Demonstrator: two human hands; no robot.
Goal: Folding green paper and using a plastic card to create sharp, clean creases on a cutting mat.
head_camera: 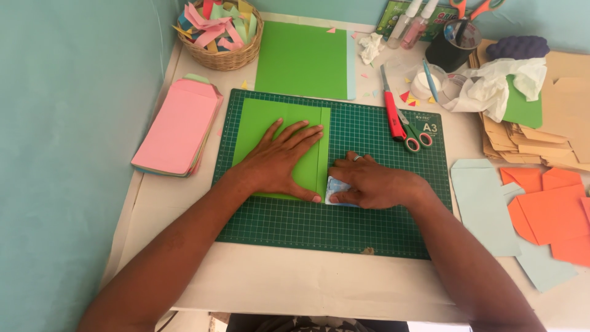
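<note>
Green paper (273,126), folded into a panel with a narrow flap along its right edge, lies flat on the dark green cutting mat (369,227) left of the frame's centre. The left hand (279,163) presses down on it with fingers spread wide and flat, thumb stretched along the lower edge near the fold. The right hand (375,184), just beside the flap at mid-frame, curls its fingers over a small pale blue card (337,187), pinning it against the paper's right edge; its fingers are bent close together over that piece.

The sheet looks light and thin, with enough body to hold a crease but easy to dent, tear or skid on the smooth mat. I judge it is best held by flat pressure over the middle, as the left hand does, or lifted by a free edge rather than pinched at the fold.

A red craft knife (393,114) and scissors (415,136) rest on the mat's upper right. A second green sheet (301,58) lies above the mat, a wicker basket of paper scraps (224,31) sits in the upper left, a pink envelope stack (178,126) is at the left, and orange envelopes (550,212) lie at the right edge.
</note>
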